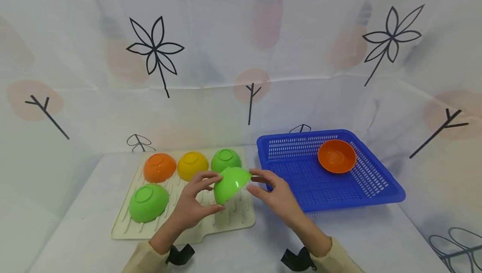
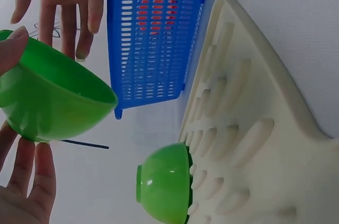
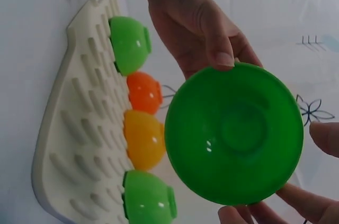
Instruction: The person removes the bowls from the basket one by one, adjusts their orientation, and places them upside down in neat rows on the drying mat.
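Observation:
My left hand (image 1: 190, 206) grips a light green bowl (image 1: 231, 184) by its edge, thumb at the rim and fingers on the outer wall. The bowl is tilted, held above the drying mat (image 1: 180, 232), with its hollow side facing right. In the right wrist view the smooth inside of this bowl (image 3: 233, 134) shows. My right hand (image 1: 280, 200) is at the bowl's right side, its fingertips right by the rim and the thumb apart from it. On the mat, upside down, sit an orange bowl (image 1: 160, 167), a yellow bowl (image 1: 192, 166) and two green bowls (image 1: 148, 203).
A blue plastic basket (image 1: 293, 206) with slotted sides stands to the right of the mat. One orange bowl (image 1: 337, 156) lies inside it, near its far right corner. A patterned white cloth (image 1: 211, 110) hangs behind the table.

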The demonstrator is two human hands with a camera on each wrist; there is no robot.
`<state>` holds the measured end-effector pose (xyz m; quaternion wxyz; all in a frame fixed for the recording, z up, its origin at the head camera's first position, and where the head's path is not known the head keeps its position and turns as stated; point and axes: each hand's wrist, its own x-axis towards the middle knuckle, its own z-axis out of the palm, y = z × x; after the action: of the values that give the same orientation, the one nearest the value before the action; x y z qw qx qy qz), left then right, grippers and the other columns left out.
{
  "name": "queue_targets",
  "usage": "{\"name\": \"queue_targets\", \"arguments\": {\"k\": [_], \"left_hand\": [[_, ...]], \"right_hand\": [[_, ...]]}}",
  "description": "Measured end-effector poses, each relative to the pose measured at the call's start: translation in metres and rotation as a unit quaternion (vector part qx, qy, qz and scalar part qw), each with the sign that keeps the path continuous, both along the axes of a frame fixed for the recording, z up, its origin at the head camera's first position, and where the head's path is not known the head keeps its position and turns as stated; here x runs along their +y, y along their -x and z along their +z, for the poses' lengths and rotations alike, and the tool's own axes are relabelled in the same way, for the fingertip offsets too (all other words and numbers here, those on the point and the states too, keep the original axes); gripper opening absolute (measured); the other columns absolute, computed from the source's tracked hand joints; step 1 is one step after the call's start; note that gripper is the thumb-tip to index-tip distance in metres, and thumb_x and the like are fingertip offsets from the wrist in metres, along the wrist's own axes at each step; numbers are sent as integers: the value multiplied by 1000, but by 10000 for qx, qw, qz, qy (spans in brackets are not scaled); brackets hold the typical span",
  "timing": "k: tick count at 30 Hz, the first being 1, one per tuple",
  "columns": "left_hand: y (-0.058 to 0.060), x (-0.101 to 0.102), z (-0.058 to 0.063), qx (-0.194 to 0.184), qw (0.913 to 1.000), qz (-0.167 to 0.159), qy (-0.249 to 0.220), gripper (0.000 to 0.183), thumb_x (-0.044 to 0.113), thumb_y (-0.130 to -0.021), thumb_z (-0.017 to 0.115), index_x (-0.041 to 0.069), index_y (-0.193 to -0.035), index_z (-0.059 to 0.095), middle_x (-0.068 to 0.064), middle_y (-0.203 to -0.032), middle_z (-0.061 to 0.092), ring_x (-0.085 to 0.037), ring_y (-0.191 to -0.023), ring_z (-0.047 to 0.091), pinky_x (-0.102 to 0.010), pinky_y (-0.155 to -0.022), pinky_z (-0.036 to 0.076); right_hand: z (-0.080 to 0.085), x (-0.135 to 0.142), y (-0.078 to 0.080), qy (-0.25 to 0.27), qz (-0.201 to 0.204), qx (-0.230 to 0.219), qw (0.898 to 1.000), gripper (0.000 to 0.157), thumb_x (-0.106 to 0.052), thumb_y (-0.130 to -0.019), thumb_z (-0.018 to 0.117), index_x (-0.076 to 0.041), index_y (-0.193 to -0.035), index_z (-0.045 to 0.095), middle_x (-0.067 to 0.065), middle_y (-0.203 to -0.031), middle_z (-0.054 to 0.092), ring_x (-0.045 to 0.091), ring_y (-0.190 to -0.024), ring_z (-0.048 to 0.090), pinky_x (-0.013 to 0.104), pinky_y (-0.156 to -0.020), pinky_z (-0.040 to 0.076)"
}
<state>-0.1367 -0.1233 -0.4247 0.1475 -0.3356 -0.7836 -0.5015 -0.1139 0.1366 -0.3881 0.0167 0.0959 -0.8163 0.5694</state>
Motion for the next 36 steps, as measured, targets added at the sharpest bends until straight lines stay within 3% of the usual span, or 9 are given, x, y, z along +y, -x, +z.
{"name": "queue_targets", "arguments": {"k": [2,8,18,21,26,33,36], "left_hand": [[2,0,-4,188,9997,30,120,66,15,-71,92,17,-131,66,0,-131,55,-20,-118,50,-33,-86,54],[-2,6,1,677,9975,-65,176,65,16,-70,92,14,-130,67,-5,-133,56,-24,-119,44,-31,-92,49],[-3,14,6,905,9943,-483,-283,69,7,-61,93,7,-126,68,-12,-132,58,-30,-117,44,-28,-97,46],[-4,14,6,740,9960,-441,-248,73,8,-61,93,9,-129,66,-12,-135,57,-29,-120,45,-35,-100,43],[-6,12,4,49,9994,-320,-116,78,21,-69,91,17,-139,58,-4,-145,51,-24,-127,43,-46,-99,45],[-4,11,-1,-550,9972,-417,-282,87,34,-72,90,17,-146,48,-3,-151,43,-21,-135,41,-41,-98,49],[-1,10,-2,-752,9947,-568,-406,95,36,-70,91,15,-149,43,-6,-152,42,-22,-136,40,-45,-99,47]], "right_hand": [[0,-2,0,-113,-68,-23,9999,48,-36,-91,73,-18,-135,62,1,-133,61,24,-122,57,55,-100,47],[-1,-8,-1,-181,-106,-44,9998,51,-38,-92,71,-16,-137,60,5,-137,59,28,-125,56,54,-99,48],[2,-12,-2,105,4,-105,9999,54,-34,-89,76,-9,-134,60,7,-131,61,27,-125,56,45,-100,49],[2,-12,-3,110,-15,-134,9998,53,-34,-89,76,-9,-133,60,7,-131,62,27,-124,56,45,-100,50],[2,-12,-3,162,26,-181,9997,54,-34,-89,76,-8,-133,60,8,-132,61,28,-126,55,44,-100,49],[-1,-11,-4,252,100,-207,9994,57,-34,-87,78,-8,-133,59,10,-135,59,29,-128,53,39,-100,49],[-2,-10,-5,367,176,-212,9989,57,-33,-86,80,-8,-133,58,10,-136,58,29,-130,52,36,-100,49]]}}
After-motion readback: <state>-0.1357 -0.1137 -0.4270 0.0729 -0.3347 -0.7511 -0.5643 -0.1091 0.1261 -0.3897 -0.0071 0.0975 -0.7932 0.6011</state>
